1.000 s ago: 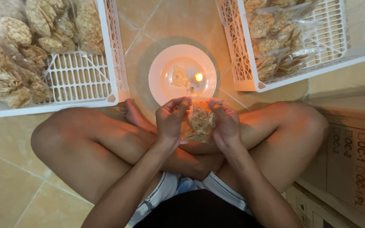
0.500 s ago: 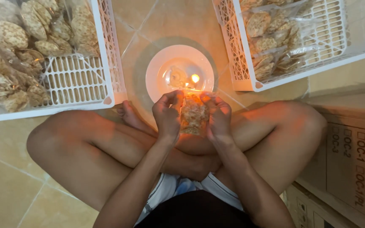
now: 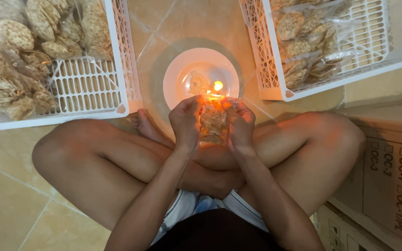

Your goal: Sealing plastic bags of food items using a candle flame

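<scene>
At the centre of the frame, above the person's crossed legs, the left hand (image 3: 185, 122) and right hand (image 3: 241, 124) grip a small clear bag of crackers (image 3: 213, 124) between them, fingers closed on its top edge. Just beyond it a small flame (image 3: 217, 86) burns on a white plate (image 3: 178, 79) on the tiled floor (image 3: 5, 200). At upper left a white basket (image 3: 89, 88) holds filled bags; at upper right a second basket (image 3: 373, 42) holds more. Cardboard boxes (image 3: 391, 176) lie at lower right.

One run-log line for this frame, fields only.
left hand: grips cracker bag | right hand: grips same bag | bag top: at flame over white plate | baskets: both sides
</scene>
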